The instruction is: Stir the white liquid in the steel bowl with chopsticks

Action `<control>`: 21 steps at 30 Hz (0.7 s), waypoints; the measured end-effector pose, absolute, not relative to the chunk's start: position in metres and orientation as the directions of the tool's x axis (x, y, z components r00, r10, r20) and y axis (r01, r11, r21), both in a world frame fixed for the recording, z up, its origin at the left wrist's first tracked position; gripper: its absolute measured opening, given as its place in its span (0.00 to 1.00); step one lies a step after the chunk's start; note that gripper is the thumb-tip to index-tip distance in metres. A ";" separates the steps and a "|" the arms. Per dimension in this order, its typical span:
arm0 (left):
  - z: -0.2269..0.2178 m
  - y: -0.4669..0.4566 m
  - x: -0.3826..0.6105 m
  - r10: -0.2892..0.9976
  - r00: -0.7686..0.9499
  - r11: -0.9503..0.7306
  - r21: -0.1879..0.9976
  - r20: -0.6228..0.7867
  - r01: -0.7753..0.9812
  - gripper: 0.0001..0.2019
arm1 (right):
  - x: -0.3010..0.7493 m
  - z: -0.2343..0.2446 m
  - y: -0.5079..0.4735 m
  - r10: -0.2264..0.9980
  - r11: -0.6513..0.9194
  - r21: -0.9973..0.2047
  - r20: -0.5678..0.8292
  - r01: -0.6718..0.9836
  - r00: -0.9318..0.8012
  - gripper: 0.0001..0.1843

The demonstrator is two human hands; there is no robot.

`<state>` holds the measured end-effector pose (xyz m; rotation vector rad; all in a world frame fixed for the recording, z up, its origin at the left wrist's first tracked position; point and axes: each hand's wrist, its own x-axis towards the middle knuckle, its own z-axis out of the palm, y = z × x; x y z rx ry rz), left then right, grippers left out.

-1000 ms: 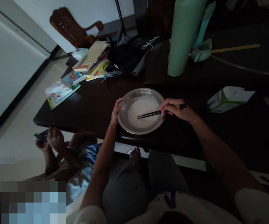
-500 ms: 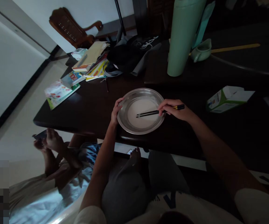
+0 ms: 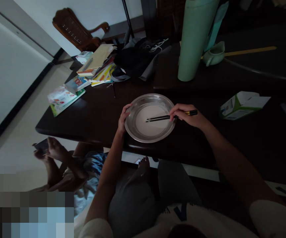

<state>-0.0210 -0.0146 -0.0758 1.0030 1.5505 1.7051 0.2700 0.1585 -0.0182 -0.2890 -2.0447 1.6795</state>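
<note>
A round metal bowl (image 3: 130, 127) stands near the table's front edge, with a smooth whitish mixture (image 3: 150, 129) in its bottom. My left hand (image 3: 123, 119) grips the bowl's left rim, fingers on the outer side and over the edge. Over the right rim, my right hand (image 3: 184, 114) is closed around a pair of black chopsticks (image 3: 159, 118) with gold bands near the back ends. Their tips point left, at or just above the mixture; I cannot tell whether they touch it.
Behind the bowl stand a tall green flask (image 3: 193, 43) and a small green pitcher (image 3: 215, 54). An opened carton (image 3: 243, 105) lies at right. Books (image 3: 100, 72) and a black bag (image 3: 133, 61) fill the back left. Another person's hands (image 3: 50, 150) hold a phone at lower left.
My right hand has shifted slightly, and the chopstick tips sit a little higher and to the right in the bowl. The bowl and my left hand stay put. The other person's hands moved slightly left.
</note>
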 end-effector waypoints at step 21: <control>-0.079 -0.015 -0.024 0.869 -0.468 -0.147 0.987 0.159 0.063 0.21 | 0.272 -0.018 0.161 0.449 0.141 -0.974 0.221 -0.176 -0.865 0.11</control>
